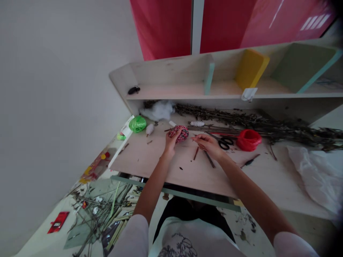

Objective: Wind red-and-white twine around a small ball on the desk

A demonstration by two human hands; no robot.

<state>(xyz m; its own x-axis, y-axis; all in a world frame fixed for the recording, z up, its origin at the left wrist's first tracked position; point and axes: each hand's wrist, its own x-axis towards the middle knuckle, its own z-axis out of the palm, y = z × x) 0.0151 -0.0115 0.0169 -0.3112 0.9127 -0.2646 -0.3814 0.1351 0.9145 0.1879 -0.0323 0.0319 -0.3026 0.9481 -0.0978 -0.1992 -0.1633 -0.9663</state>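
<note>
Left hand (170,141) is closed on a round ball of red, black and white speckled twine (180,133), toward the far middle of the board. We cannot tell if the ball rests on the board or is lifted. Right hand (208,145) sits just beside the ball, fingertips pinched together. Whether a strand lies between them is too small for us to tell.

Left to right we log:
- a glossy green ball of plastic string (137,124)
- a small white wound spool (149,129)
- a fluffy white wad of stuffing (158,110) at the back
- thin brown stick pieces (196,153) by the right hand
- black-handled scissors (224,142) near that hand
- a shiny red ball of plastic string (248,140) just beside the scissors
- a long bundle of dry grey-brown twigs (268,125) along the back
- a crumpled translucent white plastic bag (313,167) at far right

Surface: a smooth pale wooden board (150,160) on a white desk (273,182). Behind it, a pale wooden shelf unit (171,96) with teal-edged dividers holds a small black object (133,90) and a yellow rectangular block (252,67).

Room: at left we note a plain white wall (53,89). Below it the floor is littered with green stalks (107,210) and a flat red packet (58,221). Red panels (160,28) fill the top.
</note>
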